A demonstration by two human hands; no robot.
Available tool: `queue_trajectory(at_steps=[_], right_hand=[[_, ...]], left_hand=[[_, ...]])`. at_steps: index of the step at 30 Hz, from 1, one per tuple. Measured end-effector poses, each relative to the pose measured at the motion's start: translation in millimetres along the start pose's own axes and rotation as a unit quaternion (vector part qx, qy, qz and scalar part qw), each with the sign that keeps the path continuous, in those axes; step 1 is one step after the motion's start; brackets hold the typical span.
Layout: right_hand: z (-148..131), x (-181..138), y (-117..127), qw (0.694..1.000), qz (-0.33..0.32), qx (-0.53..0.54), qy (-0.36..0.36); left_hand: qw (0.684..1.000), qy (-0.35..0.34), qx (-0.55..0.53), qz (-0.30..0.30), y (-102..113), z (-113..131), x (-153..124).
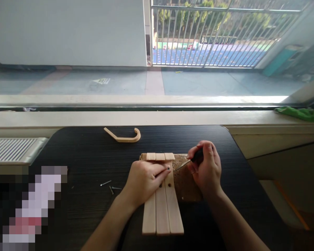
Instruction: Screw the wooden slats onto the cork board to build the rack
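Note:
Three pale wooden slats [162, 212] lie side by side, with short wooden pieces [160, 157] set across their far end. My left hand [143, 177] rests over the slats, its thumb and forefinger closed around a small screw [168, 168] whose dark head shows at the fingertips. My right hand [208, 167] is wrapped round the black handle of a screwdriver [197, 156]. Its metal shaft slants down to the left, the tip just right of the screw and apart from it. Dark holes show in the slats nearer me.
Under the slats lies a worn brown board [188, 184] on the black table [89, 157]. Several loose screws [111, 189] are left of my left hand. A hook-shaped wooden piece [125, 140] lies at the back. Beyond are a windowsill [157, 118], a green cloth [298, 113] and a radiator [15, 150].

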State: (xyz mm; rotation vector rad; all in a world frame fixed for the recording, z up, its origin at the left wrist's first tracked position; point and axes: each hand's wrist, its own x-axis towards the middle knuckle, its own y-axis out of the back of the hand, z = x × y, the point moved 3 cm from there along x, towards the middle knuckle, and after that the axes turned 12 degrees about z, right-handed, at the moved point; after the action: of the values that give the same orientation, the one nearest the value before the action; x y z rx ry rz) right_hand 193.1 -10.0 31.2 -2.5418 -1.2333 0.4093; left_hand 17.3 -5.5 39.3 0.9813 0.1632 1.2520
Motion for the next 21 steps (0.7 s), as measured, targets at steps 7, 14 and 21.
queue_trajectory(at_steps=[7, 14, 21], right_hand=[[1.0, 3.1, 1.4, 1.0, 0.005, -0.003, -0.003], [3.2, 3.9, 0.9, 1.0, -0.008, -0.008, -0.001], [7.2, 3.4, -0.4, 0.997, -0.06, -0.018, 0.044]], left_hand=[[1.0, 0.0, -0.017, 0.015, -0.2, -0.3, -0.9], [0.999, 0.007, -0.028, 0.017, -0.2, -1.0, -0.6], [0.999, 0.011, -0.045, 0.017, -0.8, -2.7, -2.4]])
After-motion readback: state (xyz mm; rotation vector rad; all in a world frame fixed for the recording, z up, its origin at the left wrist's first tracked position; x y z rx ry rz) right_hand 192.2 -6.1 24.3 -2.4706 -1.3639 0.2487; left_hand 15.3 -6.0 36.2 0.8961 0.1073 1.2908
